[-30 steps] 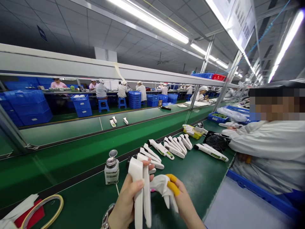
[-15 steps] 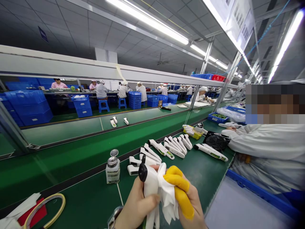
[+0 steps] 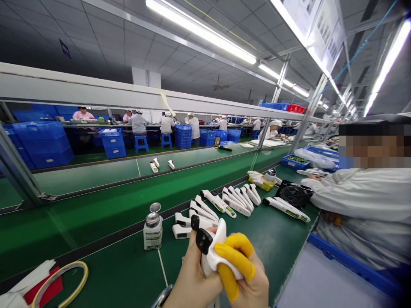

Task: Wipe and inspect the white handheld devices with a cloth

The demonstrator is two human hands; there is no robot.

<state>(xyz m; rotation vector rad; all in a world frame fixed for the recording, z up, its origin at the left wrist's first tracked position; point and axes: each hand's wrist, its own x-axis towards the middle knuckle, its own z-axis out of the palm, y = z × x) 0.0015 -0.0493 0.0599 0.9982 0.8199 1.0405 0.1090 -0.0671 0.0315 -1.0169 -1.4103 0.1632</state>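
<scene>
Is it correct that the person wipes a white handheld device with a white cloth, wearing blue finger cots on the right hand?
Not quite. The finger cots on the right hand are yellow, not blue, as the head view shows. The rest holds: the white cloth is pressed on the white handheld device.

Dispenser bottle (image 3: 152,226) left of handheld units row (image 3: 221,203); tape roll (image 3: 61,284) far left; fan (image 3: 293,194) behind-right, prob. beside co-worker's sleeve (image 3: 346,192).

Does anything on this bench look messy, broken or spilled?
Nothing stands out. The white handheld devices lie in a fairly neat row on the green mat, the small bottle stands upright, and both hands press a white cloth against one device.
</scene>
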